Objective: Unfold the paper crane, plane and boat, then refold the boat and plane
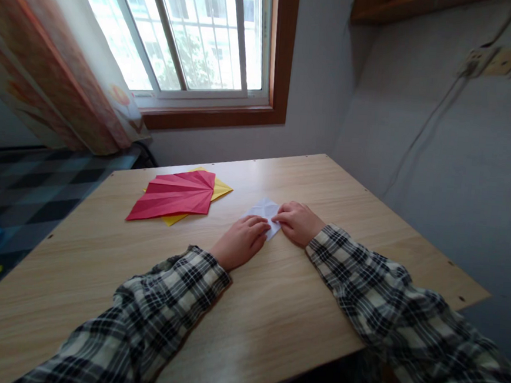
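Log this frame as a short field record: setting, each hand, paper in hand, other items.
Setting: wooden table below a window, curtain at the left
Left hand: flat on the near edge of the white paper
Right hand: fingertips pressing the paper's right side
White paper: small, creased, lying on the table
Other items: red folded paper on top of a yellow sheet, left of the hands
Sleeves: plaid

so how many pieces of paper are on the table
3: a white paper under both hands, a red paper to the left, and a yellow paper beneath the red one. More could be hidden underneath.
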The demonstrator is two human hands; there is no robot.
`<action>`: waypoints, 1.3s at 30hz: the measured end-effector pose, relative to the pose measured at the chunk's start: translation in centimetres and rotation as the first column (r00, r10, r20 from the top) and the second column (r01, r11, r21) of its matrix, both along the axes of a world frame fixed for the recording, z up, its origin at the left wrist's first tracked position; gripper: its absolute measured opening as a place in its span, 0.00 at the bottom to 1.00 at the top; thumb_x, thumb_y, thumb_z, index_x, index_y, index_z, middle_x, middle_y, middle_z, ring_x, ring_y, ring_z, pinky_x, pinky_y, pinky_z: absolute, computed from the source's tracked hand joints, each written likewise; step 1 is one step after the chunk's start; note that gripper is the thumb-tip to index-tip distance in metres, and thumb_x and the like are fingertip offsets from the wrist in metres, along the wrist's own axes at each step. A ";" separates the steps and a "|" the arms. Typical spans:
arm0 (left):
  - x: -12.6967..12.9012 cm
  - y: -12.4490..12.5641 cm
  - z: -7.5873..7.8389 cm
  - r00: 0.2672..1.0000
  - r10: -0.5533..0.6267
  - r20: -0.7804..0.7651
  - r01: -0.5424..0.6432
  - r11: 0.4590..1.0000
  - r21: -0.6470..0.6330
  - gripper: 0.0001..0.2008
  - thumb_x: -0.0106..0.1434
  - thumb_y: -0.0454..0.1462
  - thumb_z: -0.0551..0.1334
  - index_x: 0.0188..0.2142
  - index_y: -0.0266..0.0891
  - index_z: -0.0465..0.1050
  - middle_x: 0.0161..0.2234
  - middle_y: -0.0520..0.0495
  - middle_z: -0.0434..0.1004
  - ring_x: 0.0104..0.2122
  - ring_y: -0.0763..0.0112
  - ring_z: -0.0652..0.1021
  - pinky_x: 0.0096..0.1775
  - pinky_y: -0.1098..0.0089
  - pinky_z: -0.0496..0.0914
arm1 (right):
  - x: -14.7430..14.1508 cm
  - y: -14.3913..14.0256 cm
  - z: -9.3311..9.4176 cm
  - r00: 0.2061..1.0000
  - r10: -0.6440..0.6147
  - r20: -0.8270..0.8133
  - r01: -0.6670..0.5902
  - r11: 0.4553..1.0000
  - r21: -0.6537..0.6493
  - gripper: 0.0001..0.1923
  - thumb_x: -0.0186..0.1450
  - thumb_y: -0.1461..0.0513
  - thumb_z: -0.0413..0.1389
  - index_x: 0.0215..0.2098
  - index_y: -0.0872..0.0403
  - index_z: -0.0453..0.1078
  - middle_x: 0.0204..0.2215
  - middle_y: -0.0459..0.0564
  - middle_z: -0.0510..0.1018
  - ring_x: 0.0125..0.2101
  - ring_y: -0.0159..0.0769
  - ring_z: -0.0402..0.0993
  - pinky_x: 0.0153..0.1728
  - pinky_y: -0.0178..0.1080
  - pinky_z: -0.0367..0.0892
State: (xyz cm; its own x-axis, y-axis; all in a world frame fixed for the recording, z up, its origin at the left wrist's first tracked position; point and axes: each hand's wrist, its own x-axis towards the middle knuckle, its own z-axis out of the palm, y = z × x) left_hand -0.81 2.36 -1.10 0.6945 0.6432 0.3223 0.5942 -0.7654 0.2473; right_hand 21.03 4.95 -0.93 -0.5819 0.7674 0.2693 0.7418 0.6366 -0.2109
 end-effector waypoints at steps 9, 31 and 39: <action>-0.2 0.2 -0.3 1.000 0.003 0.006 -0.003 1.000 0.004 0.14 0.70 0.36 0.55 0.50 0.36 0.74 0.51 0.40 0.77 0.52 0.60 0.74 0.57 0.56 0.69 | 0.0 0.6 -0.6 0.965 -0.249 -0.081 0.250 0.968 0.007 0.22 0.66 0.59 0.58 0.57 0.56 0.71 0.53 0.58 0.75 0.54 0.49 0.66 0.56 0.48 0.60; -0.2 0.3 -0.5 1.000 0.006 0.004 -0.006 1.000 0.009 0.13 0.70 0.36 0.55 0.50 0.38 0.74 0.50 0.41 0.77 0.51 0.60 0.74 0.56 0.56 0.69 | 1.2 3.0 -2.7 0.957 -0.219 -0.192 0.201 0.974 -0.107 0.20 0.63 0.58 0.59 0.53 0.55 0.75 0.52 0.58 0.76 0.54 0.47 0.69 0.58 0.49 0.62; -0.1 0.2 -0.3 1.000 0.009 0.010 -0.009 1.000 0.004 0.14 0.70 0.36 0.54 0.50 0.38 0.74 0.50 0.40 0.77 0.51 0.59 0.74 0.56 0.55 0.70 | 1.1 3.0 -2.6 0.939 -0.182 -0.293 0.159 0.982 -0.101 0.18 0.60 0.62 0.61 0.49 0.55 0.74 0.47 0.56 0.78 0.51 0.45 0.71 0.56 0.48 0.63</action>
